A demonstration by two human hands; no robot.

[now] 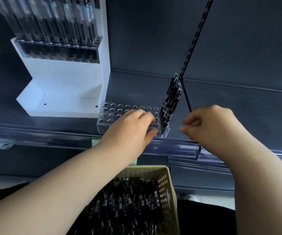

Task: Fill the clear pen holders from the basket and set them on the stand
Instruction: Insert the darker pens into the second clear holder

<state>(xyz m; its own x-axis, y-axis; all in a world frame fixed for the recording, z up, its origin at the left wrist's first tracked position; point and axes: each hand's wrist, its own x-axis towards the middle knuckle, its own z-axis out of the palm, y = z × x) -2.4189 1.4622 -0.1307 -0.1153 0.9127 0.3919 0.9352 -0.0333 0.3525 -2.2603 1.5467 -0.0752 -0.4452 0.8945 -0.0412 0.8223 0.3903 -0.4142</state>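
**Fig. 1. Clear holder at the shelf's front edge, right end filled**

The clear pen holder lies on the dark shelf, close to its front edge. Its long axis runs left to right along that edge, with the rows of open holes facing up. A cluster of black pens stands in its right end; their long axes rise from the holes and lean toward the shelf's back.

The left hand takes the holder in a narrow grip, fingers curled over the top near the pens and thumb at the front face. The right hand hovers just right of the holder, apart from it. Its fingers are curled tight against the thumb, seemingly on nothing, though blur leaves this uncertain.

The white stepped stand sits touching or just beside the holder's left rear corner, and its upper step carries a filled holder. Below the shelf edge, the perforated basket holds loose pens lying in mixed directions.
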